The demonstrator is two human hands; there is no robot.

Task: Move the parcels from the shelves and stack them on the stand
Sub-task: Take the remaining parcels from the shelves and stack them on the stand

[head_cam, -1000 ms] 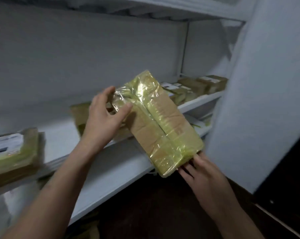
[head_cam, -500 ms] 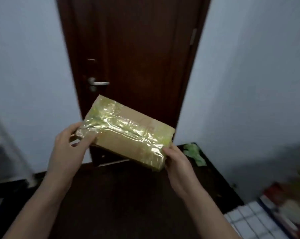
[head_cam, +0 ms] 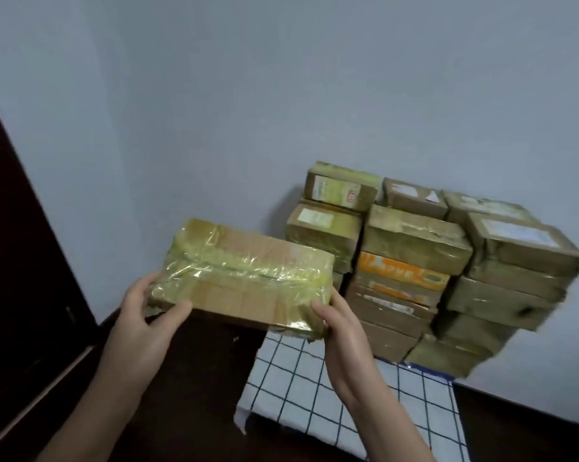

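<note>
Holding a brown cardboard parcel wrapped in yellowish clear tape (head_cam: pixel 248 281) in mid-air, I have both grips closed on it. The left grip (head_cam: pixel 141 316) curls round its left end, thumb across the near face. The right grip (head_cam: pixel 343 331) clasps its right end the same way. The parcel hangs slightly tilted above the left side of the stand draped in white cloth with a blue grid (head_cam: pixel 314 395), just beside the stacked pile of taped brown parcels (head_cam: pixel 414 248) that sits on the stand against the pale grey wall (head_cam: pixel 281 95). A dark brown door (head_cam: pixel 14 261) stands at my left, with dark floor (head_cam: pixel 181 378) below.
</note>
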